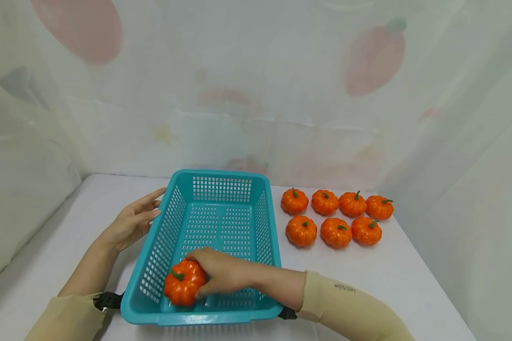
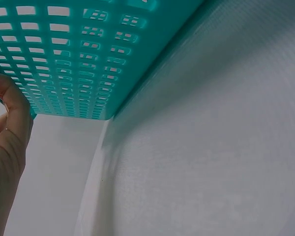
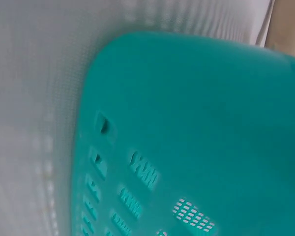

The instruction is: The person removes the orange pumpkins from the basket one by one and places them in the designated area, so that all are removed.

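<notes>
A turquoise plastic basket (image 1: 219, 173) with slotted walls and base stands on the white table. My right hand (image 1: 222, 271) reaches over its right wall and grips an orange toy pumpkin (image 1: 185, 283) with a green stem, inside the near left corner. Whether the pumpkin bears on the basket's base cannot be told. At the basket's left rim, my left hand (image 1: 133, 220) touches the outside with relaxed fingers. The left wrist view shows part of that hand (image 2: 12, 115) against the slotted wall. In the right wrist view the basket's outer wall (image 3: 187, 98) hides the right hand.
Right of the basket, several more orange pumpkins (image 1: 301, 231) sit in two rows on the table (image 1: 345, 279). A pale curtain (image 1: 239, 142) with faded fruit prints hangs behind the table and along both sides.
</notes>
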`<state>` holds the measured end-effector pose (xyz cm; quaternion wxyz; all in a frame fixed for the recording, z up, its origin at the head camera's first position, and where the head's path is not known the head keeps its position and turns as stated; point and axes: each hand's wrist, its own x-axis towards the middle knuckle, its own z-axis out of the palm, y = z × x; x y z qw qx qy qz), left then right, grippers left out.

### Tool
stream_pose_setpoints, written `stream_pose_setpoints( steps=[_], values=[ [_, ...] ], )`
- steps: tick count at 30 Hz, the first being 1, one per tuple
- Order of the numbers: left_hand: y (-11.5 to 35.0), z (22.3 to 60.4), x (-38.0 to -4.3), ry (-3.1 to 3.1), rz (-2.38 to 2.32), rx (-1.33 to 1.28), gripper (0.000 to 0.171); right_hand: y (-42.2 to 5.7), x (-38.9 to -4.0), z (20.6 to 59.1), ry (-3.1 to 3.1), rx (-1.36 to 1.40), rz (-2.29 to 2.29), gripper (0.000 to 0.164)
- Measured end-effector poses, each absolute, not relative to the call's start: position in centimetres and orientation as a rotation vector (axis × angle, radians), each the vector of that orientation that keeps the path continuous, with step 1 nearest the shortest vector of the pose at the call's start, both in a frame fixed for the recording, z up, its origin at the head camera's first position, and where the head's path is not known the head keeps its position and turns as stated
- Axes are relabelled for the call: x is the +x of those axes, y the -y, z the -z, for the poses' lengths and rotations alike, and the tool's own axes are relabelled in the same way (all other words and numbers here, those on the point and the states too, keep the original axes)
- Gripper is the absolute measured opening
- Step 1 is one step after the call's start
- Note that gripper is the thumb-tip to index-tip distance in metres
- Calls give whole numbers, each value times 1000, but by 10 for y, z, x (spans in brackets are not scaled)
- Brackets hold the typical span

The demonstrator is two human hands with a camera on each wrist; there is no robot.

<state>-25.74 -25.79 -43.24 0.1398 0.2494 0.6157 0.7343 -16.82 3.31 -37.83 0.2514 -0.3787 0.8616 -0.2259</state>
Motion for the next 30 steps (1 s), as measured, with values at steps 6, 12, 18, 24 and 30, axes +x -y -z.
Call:
stream_pose_setpoints(
  steps=[6, 12, 18, 24, 30],
  values=[
    [257, 431, -257, -1782, -2118, 719, 61, -33, -170, 377, -2386, -1021, 653, 75],
    [257, 430, -256, -1758, -2126, 727, 61, -34, -172, 375, -2433, -1010, 684, 74],
    [257, 431, -257, -1757, -2127, 707, 62, -35, -176, 374, -2463, -1018, 740, 73],
    [258, 434, -257, -1812, -2105, 676, 63, -38, -176, 369, -2508, -1019, 810, 74],
    [259, 434, -258, -1811, -2109, 682, 63, -42, -172, 361, -2468, -960, 924, 76]
  ],
)
